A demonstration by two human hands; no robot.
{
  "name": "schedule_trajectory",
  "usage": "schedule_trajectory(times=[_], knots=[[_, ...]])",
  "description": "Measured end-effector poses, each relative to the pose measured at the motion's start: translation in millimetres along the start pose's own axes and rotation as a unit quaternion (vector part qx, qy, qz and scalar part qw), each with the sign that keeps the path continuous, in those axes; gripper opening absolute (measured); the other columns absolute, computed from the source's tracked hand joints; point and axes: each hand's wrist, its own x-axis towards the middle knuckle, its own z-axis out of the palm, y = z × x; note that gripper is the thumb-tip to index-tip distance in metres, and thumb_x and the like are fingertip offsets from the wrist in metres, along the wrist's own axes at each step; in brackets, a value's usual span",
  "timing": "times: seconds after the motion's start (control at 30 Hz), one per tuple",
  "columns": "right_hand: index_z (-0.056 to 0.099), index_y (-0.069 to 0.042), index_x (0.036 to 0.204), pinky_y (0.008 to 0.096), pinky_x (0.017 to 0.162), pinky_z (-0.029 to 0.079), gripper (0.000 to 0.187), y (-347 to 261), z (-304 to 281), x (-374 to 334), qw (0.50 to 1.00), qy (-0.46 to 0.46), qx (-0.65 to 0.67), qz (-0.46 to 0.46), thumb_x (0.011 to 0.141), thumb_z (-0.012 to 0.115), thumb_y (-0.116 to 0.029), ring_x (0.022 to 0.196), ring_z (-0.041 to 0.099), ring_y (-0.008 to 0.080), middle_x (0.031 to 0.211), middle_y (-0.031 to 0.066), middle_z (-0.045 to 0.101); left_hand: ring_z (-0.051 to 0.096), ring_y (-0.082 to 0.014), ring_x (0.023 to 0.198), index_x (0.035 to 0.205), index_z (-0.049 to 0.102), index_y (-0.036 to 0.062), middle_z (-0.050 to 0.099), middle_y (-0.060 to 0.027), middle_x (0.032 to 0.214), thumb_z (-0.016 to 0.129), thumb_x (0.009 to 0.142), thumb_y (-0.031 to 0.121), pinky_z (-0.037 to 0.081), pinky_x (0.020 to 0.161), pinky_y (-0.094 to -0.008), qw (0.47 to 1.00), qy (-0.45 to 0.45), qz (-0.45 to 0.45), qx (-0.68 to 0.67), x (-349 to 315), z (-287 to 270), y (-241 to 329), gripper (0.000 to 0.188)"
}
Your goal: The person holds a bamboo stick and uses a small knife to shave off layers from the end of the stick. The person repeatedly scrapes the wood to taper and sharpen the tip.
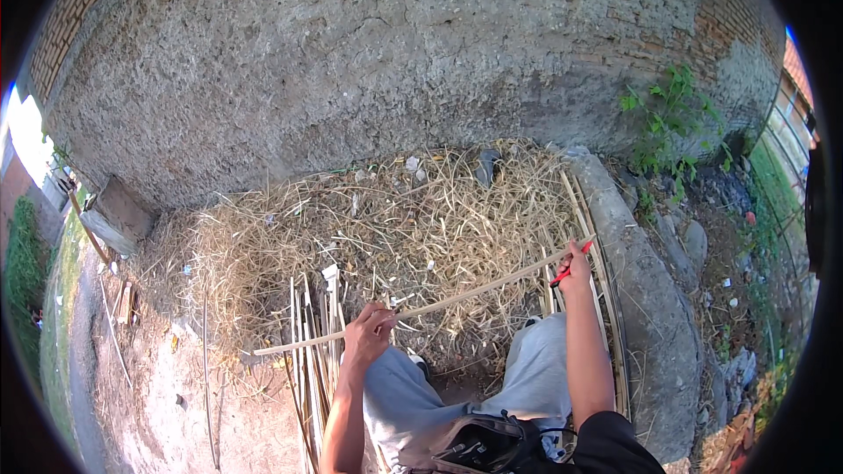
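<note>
A long, thin bamboo strip (474, 295) stretches across in front of my knees, rising toward the right. My left hand (369, 332) pinches it left of its middle, and its free end sticks out beyond the fingers. Near the strip's right end, my right hand (575, 268) is closed around a small red tool (559, 279). The strip runs into that same grip. Fingers cover most of the tool, so its exact kind cannot be made out.
Loose shavings (237, 268) cover the ground before a rough wall (395, 61). Long strips lie beside my left leg (303, 333) and along my right side (606, 285). A concrete ledge (650, 333) runs at right, with a green plant (672, 118) beyond.
</note>
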Motion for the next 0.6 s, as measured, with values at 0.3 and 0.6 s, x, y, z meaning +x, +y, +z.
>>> schedule_trajectory(times=[0.3,0.6], knots=[[0.051,-0.017,0.076,0.0211,0.041,0.029,0.029,0.0,1.9,-2.1,1.000,0.016,-0.001,0.000,0.088,0.073,-0.031,0.046,0.036,0.0042,0.062,-0.0079,0.040,0.067,-0.0326,0.095,0.110,0.067,0.0120,0.065,-0.0086,0.113,0.082,0.069,0.013,0.057,0.077,-0.0402,0.999,-0.006,-0.034,0.015,-0.2,-0.9,-0.2,0.044],[0.049,-0.017,0.074,0.0204,0.040,0.029,0.031,-1.5,0.1,-1.5,1.000,0.020,-0.009,0.008,0.089,0.072,-0.032,0.045,0.036,0.0039,0.059,-0.0081,0.040,0.067,-0.0324,0.097,0.110,0.067,0.0098,0.065,-0.0096,0.115,0.080,0.070,0.012,0.057,0.080,-0.0401,0.998,-0.019,-0.054,0.020,1.7,-3.2,7.2,0.042]])
